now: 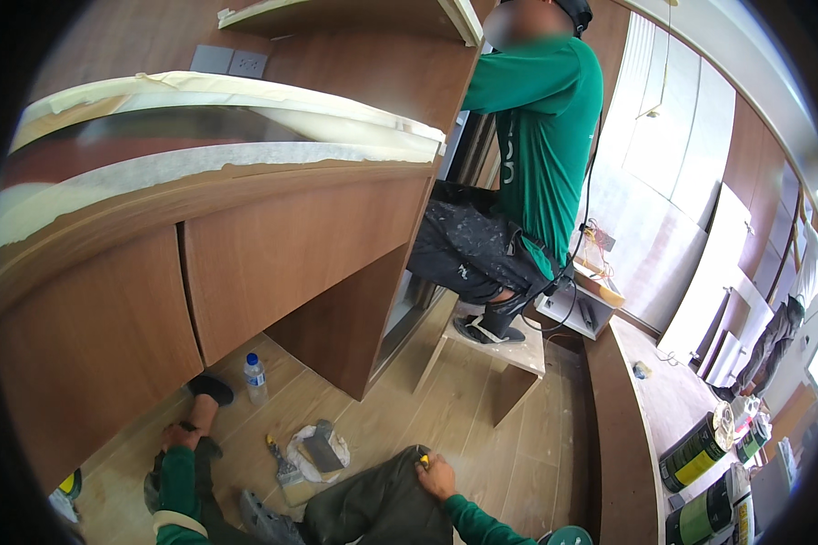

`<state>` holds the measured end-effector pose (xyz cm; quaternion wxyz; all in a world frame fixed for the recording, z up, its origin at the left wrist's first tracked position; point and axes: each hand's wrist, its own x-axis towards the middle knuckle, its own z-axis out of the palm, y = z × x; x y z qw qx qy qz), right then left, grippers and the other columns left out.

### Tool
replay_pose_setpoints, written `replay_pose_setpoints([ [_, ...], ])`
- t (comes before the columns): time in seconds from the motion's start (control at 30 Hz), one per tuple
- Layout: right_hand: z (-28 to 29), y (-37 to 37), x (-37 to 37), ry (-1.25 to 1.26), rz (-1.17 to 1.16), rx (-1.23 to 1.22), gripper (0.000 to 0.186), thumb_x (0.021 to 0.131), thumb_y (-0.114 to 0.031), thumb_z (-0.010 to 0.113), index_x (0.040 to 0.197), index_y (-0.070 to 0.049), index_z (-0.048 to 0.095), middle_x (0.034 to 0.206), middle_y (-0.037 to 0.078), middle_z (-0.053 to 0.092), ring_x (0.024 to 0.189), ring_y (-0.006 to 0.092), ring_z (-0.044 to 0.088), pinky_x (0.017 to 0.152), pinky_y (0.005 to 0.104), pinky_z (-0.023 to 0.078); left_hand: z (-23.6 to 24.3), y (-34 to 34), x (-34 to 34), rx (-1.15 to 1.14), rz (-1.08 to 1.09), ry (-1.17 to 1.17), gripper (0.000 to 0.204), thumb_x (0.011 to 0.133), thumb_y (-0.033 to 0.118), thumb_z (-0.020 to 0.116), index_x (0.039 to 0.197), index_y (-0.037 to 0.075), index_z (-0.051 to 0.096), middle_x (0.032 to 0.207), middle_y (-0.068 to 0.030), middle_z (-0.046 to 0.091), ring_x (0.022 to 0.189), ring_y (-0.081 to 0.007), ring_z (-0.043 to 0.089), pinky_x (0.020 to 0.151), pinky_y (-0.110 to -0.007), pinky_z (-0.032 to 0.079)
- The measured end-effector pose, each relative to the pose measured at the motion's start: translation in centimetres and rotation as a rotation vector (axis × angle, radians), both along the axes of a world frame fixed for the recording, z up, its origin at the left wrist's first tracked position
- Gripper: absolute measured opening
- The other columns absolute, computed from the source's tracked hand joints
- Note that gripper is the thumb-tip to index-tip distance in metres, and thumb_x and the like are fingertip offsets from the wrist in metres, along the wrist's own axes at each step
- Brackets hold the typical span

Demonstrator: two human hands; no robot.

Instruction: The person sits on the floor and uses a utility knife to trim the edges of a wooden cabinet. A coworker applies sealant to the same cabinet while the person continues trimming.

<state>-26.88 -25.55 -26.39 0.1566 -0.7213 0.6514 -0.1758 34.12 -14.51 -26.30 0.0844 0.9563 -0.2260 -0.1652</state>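
My left hand (182, 437) is low at the left, by my ankle and dark shoe (211, 390); its fingers are too small and shaded to read. On my dark-trousered knee (386, 495) lies my right hand (438, 478), fingers closed round a small yellow-ended thing (423, 461), mostly hidden. Between my legs, a flat tool with a yellow-tipped handle (286, 467), a brush or a scraper, lies on the floor. Beside it, a dark grey flat block (322, 448) rests on crumpled white plastic (301, 464). A clear water bottle (256, 380) with a blue cap stands near the cabinet.
A wooden cabinet (291, 263) with masked upper edges overhangs the left. Ahead, a co-worker in a green shirt (550, 136) stands on a low wooden stool (504, 349). Paint cans (697, 451) line the right ledge (650, 400). A green-lidded can (568, 536) is beside my right arm.
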Motion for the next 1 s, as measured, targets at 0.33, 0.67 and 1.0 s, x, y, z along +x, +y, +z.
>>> replay_pose_setpoints([
  [0.33,-0.8,0.4,-0.4,-0.051,-0.012,-0.036,0.039,0.095,-0.036,0.066,0.119,-0.006,0.058,0.118,0.026,0.066,0.103,0.0493,0.066,0.087,0.0559,0.053,1.6,0.5,-1.0,0.01,-0.019,0.056,0.091,0.084,0.069,0.069,0.147,0.005,0.056,0.157,-0.0164,0.05,0.146,-0.0334,0.047,0.118,-0.049,0.043],
  [0.67,-1.7,-0.1,-0.6,-0.028,0.006,-0.067,0.039,0.094,-0.034,0.067,0.12,-0.006,0.058,0.112,0.026,0.069,0.1,0.0505,0.066,0.086,0.0558,0.053,-0.6,0.9,-0.2,0.009,-0.007,-0.009,0.092,0.082,0.072,0.067,0.143,0.003,0.059,0.151,-0.0197,0.055,0.138,-0.0364,0.055,0.114,-0.047,0.047],
  [1.0,3.8,-3.4,-4.0,-0.872,-0.007,0.811,0.034,0.103,-0.021,0.059,0.131,-0.002,0.059,0.113,0.015,0.075,0.087,0.0238,0.076,0.071,0.0335,0.06,-6.7,-0.2,4.4,0.058,-0.105,-0.098,0.098,0.088,0.073,0.058,0.152,-0.001,0.046,0.154,-0.0256,0.05,0.138,-0.0405,0.054,0.114,-0.051,0.044],
])
